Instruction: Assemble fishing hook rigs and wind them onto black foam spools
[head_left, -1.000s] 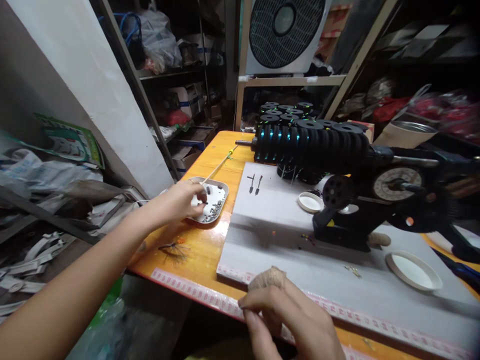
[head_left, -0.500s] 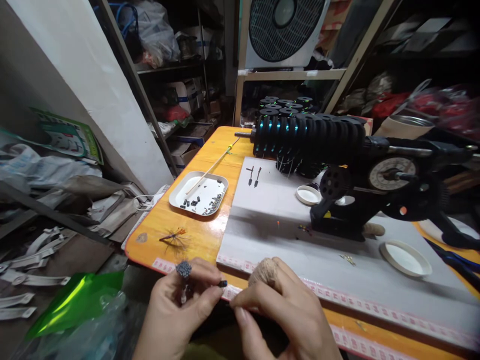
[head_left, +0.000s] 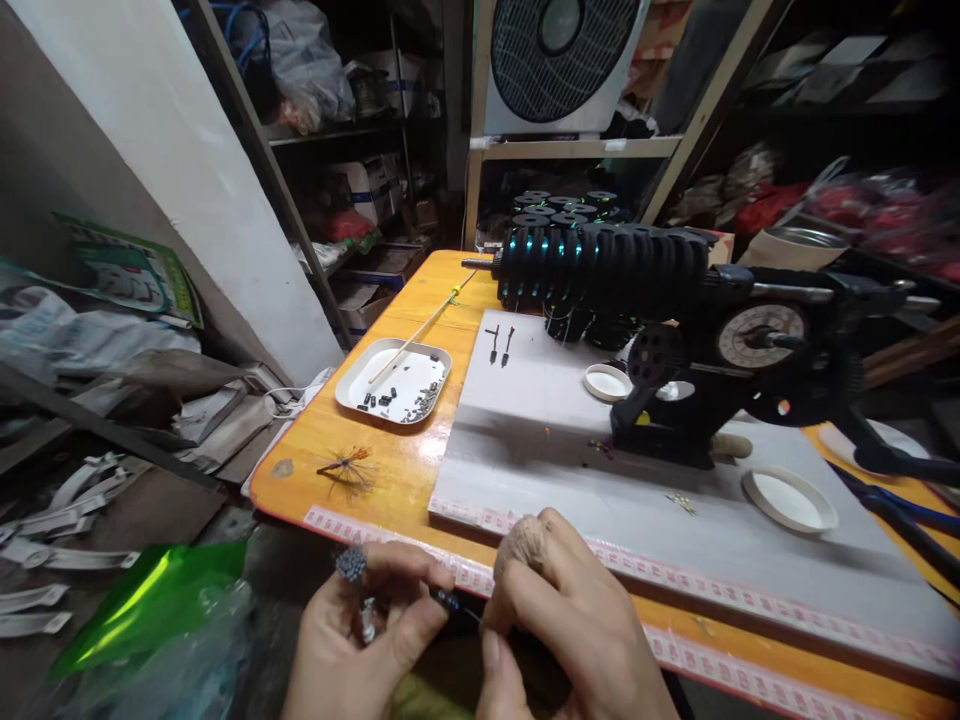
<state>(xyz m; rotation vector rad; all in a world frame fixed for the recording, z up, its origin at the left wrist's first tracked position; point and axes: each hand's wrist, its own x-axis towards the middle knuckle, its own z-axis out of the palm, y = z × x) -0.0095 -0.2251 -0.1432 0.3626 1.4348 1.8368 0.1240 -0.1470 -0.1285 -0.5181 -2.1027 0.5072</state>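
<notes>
One tiny black piece (head_left: 448,601) sits bottom centre of the frame, right at the tips of the left hand (head_left: 371,630), pinched by thumb and forefinger with its end poking out to the right. That hand's also got a grey-topped bundle (head_left: 351,563) sticking up, just left of the pinch. A thin wire (head_left: 471,613) runs from the piece to the right hand (head_left: 581,630), whose thumb and forefinger are closed on it. Further out, left of centre, there's a white tray (head_left: 412,370) of small parts with a stick (head_left: 420,330) across it, and a big black machine (head_left: 607,270) at centre right.
</notes>
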